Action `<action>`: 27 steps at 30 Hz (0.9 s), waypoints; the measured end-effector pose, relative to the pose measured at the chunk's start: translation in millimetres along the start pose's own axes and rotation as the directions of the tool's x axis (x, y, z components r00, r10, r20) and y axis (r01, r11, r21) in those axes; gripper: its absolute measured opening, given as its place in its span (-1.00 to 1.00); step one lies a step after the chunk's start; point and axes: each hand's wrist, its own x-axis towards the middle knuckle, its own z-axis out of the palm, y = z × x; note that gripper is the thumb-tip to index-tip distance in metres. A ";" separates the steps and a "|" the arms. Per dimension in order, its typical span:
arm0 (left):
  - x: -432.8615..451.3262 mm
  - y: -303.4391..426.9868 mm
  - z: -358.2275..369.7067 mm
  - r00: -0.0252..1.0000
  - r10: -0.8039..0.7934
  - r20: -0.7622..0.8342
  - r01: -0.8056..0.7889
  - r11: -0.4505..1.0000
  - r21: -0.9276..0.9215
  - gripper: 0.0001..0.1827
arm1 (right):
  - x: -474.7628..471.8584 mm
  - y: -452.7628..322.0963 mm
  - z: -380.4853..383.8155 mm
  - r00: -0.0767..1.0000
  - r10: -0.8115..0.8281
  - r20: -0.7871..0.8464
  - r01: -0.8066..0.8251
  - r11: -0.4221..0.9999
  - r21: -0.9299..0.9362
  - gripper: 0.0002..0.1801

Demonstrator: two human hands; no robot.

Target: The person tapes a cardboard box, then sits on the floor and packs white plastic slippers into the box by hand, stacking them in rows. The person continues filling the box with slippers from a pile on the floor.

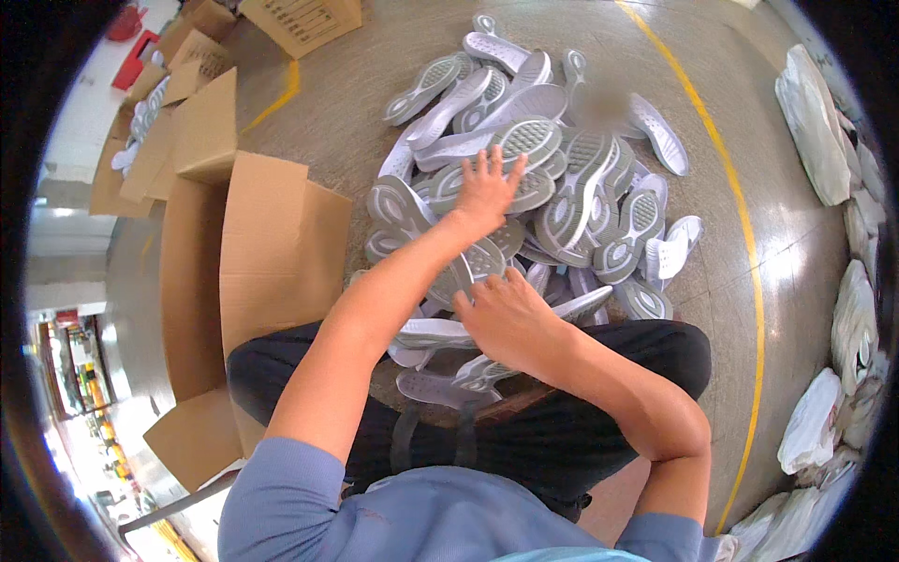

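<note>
A large heap of white and grey shoe soles [530, 140] lies on the floor before me, some tread side up, others turned over. My left hand [488, 191] rests with spread fingers on grey-treaded soles at the heap's middle. Nearer to my body, my right hand [509, 316] bends its fingers at the edge of a grey and white sole [484, 258]; whether it grips that sole cannot be told. Below the right hand, a few more soles [435, 386] lie between my knees.
An open cardboard box [263, 246] stands close on my left. Behind it is another open box [151, 161] with soles inside, and a further carton [305, 24] at the top. A yellow floor line [751, 253] curves past the heap's right side, with white sacks [811, 133] beyond it.
</note>
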 end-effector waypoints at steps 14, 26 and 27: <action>14.8 -193.5 -90.8 0.939 -0.324 -0.111 0.238 0.851 -0.469 -0.43 | -8.7 224.3 77.0 0.281 0.955 0.099 -0.675 0.123 0.728 0.04; -74.3 -169.7 -34.4 0.855 -0.200 0.478 0.404 -0.320 -0.857 -0.41 | 9.7 175.1 123.9 0.134 0.959 0.248 -0.860 -0.012 0.511 0.35; -82.4 -149.2 -19.9 0.836 -0.207 0.508 0.428 -0.331 -0.841 -0.35 | 9.7 151.4 119.2 0.146 0.967 0.208 -0.872 0.027 0.489 0.38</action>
